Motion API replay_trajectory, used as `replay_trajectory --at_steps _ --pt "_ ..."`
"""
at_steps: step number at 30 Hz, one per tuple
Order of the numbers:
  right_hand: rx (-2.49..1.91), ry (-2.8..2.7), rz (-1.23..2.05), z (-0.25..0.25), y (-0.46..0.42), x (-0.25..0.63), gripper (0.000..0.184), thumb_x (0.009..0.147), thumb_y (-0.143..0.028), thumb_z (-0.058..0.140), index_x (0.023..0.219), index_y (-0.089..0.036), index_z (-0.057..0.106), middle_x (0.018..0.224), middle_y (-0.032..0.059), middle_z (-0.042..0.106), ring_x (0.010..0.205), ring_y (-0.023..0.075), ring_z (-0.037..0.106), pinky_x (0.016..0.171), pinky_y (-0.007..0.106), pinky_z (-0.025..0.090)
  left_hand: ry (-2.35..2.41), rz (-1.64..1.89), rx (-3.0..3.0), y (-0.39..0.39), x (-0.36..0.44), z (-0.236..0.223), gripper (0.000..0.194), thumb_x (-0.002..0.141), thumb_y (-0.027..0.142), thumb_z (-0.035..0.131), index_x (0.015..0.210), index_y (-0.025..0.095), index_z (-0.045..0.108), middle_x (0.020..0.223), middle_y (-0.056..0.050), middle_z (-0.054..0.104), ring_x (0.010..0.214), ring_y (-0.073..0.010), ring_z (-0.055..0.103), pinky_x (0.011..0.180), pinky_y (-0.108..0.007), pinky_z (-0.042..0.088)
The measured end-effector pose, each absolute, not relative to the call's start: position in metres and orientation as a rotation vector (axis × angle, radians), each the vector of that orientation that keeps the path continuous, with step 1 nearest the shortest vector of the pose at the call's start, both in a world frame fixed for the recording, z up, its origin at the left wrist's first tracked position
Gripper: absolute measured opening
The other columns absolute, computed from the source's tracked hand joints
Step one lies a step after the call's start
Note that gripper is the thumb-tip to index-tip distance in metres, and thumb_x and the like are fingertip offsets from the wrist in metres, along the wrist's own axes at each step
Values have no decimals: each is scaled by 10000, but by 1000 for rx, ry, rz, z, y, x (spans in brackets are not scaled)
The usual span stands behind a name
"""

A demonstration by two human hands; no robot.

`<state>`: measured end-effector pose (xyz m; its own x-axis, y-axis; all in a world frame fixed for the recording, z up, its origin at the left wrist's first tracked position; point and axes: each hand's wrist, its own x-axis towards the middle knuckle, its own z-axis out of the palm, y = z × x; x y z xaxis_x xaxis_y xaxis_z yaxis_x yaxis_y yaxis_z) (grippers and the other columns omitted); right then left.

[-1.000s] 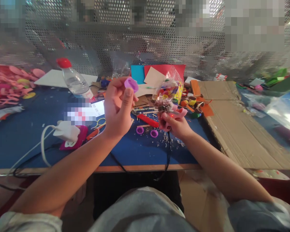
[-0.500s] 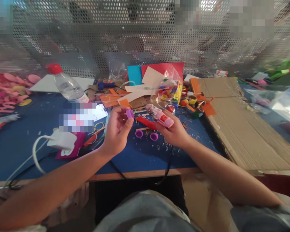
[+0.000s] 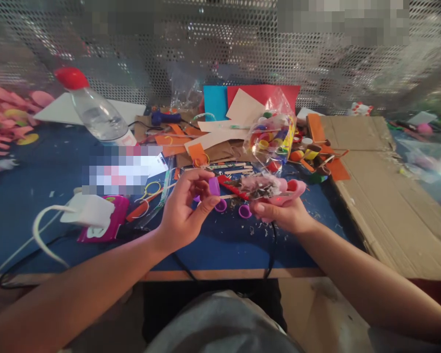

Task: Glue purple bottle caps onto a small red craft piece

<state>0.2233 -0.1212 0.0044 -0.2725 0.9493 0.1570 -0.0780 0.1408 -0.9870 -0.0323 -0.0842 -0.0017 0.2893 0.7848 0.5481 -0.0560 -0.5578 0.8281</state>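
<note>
My left hand [image 3: 185,208] pinches a purple bottle cap [image 3: 214,186] between thumb and fingers, its side turned toward the right. In my right hand [image 3: 288,213] is a pink glue gun [image 3: 292,189], its nozzle end crusted with grey, stringy glue and pointing left toward the cap without touching it. A black cord hangs below the gun. Under the hands lie more purple caps, one [image 3: 245,211] near my right fingers and another [image 3: 220,205] just below the held cap. A red strip [image 3: 232,187] is partly hidden behind the gun's nozzle.
A water bottle [image 3: 99,115], a lit phone [image 3: 152,165] and a white charger [image 3: 88,212] stand or lie at left. Behind are coloured cards [image 3: 246,104] and a clear bag of caps [image 3: 270,135]. Flattened cardboard [image 3: 393,206] covers the right side. Glue scraps litter the tabletop.
The glue gun has swung round so its nozzle points left at the held cap, closer than before. My left hand still holds the purple cap. The view has shifted slightly.
</note>
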Motion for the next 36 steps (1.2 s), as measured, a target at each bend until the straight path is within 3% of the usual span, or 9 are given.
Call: replay_trajectory --at_steps 6,8,12,14,19,23,32,36 --pt "-912 -1471 1212 0 -119 225 389 809 -485 965 1100 -262 836 835 38 743 857 230 748 698 318 657 573 1445 1837 -86 -32 -1 384 969 356 840 1303 240 689 1015 -44 702 848 -134 676 781 -260 581" --pt "-905 -1486 1193 1 -120 223 355 814 -481 964 1064 -261 839 799 25 732 805 210 734 710 317 658 557 1463 1860 -87 -31 -1 399 966 374 844 1308 239 690 1022 -53 702 841 -142 674 771 -274 577" --pt "-923 -1517 1228 3 -120 222 405 836 -497 943 1142 -254 835 701 -17 682 539 131 567 491 261 548 544 1486 1905 -86 -31 -1 410 973 393 831 1324 241 682 1016 -62 696 830 -157 666 749 -302 565" --pt "-937 -1537 1231 2 -121 222 434 834 -511 940 1158 -244 829 713 -9 698 522 126 554 468 257 540 535 1488 1918 -86 -31 -2 403 984 379 814 1336 241 674 1020 -63 688 833 -155 662 748 -303 561" --pt "-917 -1620 1105 5 -120 221 385 859 -515 922 1098 -226 837 921 66 818 845 226 779 785 354 708 519 1521 1947 -84 -31 -2 406 985 378 810 1340 236 671 1044 -73 683 829 -152 659 740 -304 571" --pt "-832 -1724 986 7 -121 220 269 887 -390 921 1118 -264 864 1045 47 864 1072 261 828 1030 406 693 499 1536 1989 -84 -32 0 426 981 399 815 1349 241 669 1050 -79 682 822 -158 649 707 -304 575" --pt "-713 -1859 825 8 -122 219 368 929 -255 882 1288 -322 840 1266 18 867 1151 240 840 1082 364 679 473 1576 2068 -83 -32 4 386 980 376 789 1317 220 683 1060 -79 683 827 -153 650 716 -307 583" --pt "-743 -1923 739 10 -121 219 340 936 -271 870 1274 -297 846 1249 38 870 1147 254 839 1082 386 679 482 1570 2074 -84 -32 5 372 983 385 769 1304 219 682 1057 -79 684 831 -158 645 712 -312 572"
